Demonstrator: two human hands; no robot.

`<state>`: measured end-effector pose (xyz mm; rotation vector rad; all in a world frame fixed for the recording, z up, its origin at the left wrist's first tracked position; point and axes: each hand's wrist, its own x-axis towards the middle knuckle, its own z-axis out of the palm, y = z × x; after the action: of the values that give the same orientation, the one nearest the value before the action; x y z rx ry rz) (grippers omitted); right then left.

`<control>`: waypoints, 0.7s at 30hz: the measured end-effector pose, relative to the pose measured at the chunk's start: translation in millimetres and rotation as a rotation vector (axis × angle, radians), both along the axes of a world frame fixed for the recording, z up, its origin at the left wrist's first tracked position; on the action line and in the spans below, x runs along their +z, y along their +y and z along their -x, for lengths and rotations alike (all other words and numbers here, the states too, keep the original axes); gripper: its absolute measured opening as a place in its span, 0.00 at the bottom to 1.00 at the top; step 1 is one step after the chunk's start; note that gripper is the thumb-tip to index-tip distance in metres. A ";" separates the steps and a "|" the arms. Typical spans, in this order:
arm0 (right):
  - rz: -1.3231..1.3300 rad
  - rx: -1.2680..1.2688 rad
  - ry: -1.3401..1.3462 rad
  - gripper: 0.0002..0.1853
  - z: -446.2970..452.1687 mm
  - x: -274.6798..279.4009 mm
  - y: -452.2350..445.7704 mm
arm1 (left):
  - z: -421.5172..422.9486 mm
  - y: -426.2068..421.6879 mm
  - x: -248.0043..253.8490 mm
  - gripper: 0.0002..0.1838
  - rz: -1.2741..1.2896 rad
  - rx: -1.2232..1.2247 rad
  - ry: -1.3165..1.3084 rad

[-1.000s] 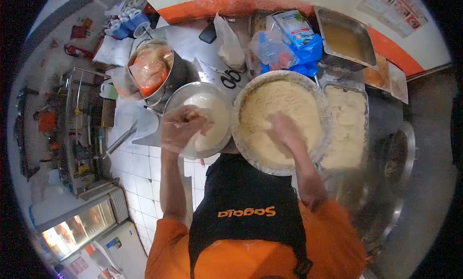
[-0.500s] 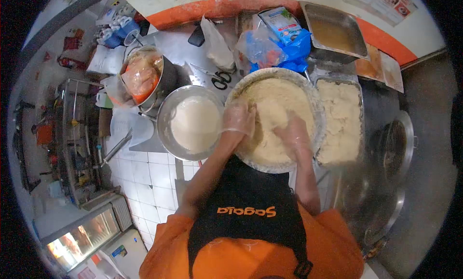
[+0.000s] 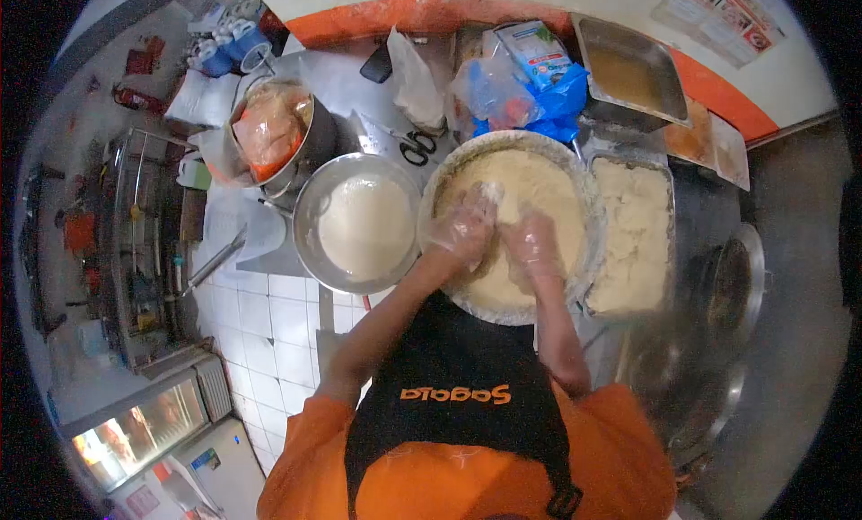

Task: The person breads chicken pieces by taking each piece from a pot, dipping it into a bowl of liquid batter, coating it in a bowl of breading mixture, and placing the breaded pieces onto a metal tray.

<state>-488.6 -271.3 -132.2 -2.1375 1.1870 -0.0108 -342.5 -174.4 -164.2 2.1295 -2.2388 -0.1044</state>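
Both hands wear clear plastic gloves and are inside the large round basin (image 3: 585, 251) of pale yellow flour-like crumbs (image 3: 530, 282). On the left side of the basin, my left hand (image 3: 469, 225) has its fingers curled at a pale, coated lump (image 3: 492, 193). My right hand (image 3: 533, 242) is close beside it, fingers down in the crumbs; whether it grips anything is hidden. A metal bowl of creamy white liquid (image 3: 366, 222) stands just left of the basin. To the right of it lies a tray filled with smooth pale crumbs (image 3: 630, 237).
A pot with bagged raw meat (image 3: 269, 134) stands at the back left. Black-handled scissors (image 3: 418, 148), a white bag (image 3: 417, 84), a phone (image 3: 377, 64) and blue bags (image 3: 561, 98) lie behind. A deep metal pan (image 3: 633, 71) is at the back right; large round pans (image 3: 736, 277) are farther right.
My left hand has moved right, from over the white liquid bowl into the crumb basin, and now sits deeper among the crumbs. My right hand has stayed in the basin, shifting slightly.
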 end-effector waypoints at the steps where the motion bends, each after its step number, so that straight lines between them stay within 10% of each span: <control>1: 0.056 0.041 -0.065 0.27 -2.2 16.3 0.5 | 6.3 4.7 -11.5 0.24 0.000 0.004 -0.002; 3: 0.118 0.072 -0.137 0.27 -7.7 9.5 -3.8 | 17.7 8.6 -41.0 0.24 0.380 0.208 0.048; 5: 1.052 0.508 0.030 0.32 -10.9 -46.1 -9.2 | 21.4 20.1 -21.5 0.24 0.314 0.165 0.040; 6: 1.054 0.509 0.032 0.32 -4.1 -63.8 -16.2 | 21.1 23.1 -6.9 0.23 0.251 0.125 0.027; 9: 0.696 0.470 -0.097 0.33 14.5 -74.7 -38.9 | 2.7 -5.2 24.5 0.24 -0.391 0.299 0.257; 11: 0.119 0.068 -0.017 0.37 12.3 -33.3 -47.9 | -12.8 1.6 -6.0 0.21 -0.249 0.510 0.648; 13: 0.338 0.033 -0.073 0.40 4.7 -48.3 -38.5 | -20.8 24.0 -13.0 0.20 -0.113 0.720 1.044; 18: -0.269 -0.309 -0.494 0.27 2.4 -78.4 -41.4 | -30.3 40.1 41.1 0.30 0.208 0.437 1.686; 21: -0.243 -0.217 -0.436 0.32 1.8 23.0 -44.1 | -39.9 44.1 24.6 0.29 0.105 0.441 1.752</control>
<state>-490.4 -315.4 -109.2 -1.6765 1.0877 -0.3888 -302.6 -130.3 -139.5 1.2435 -0.6898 -1.1737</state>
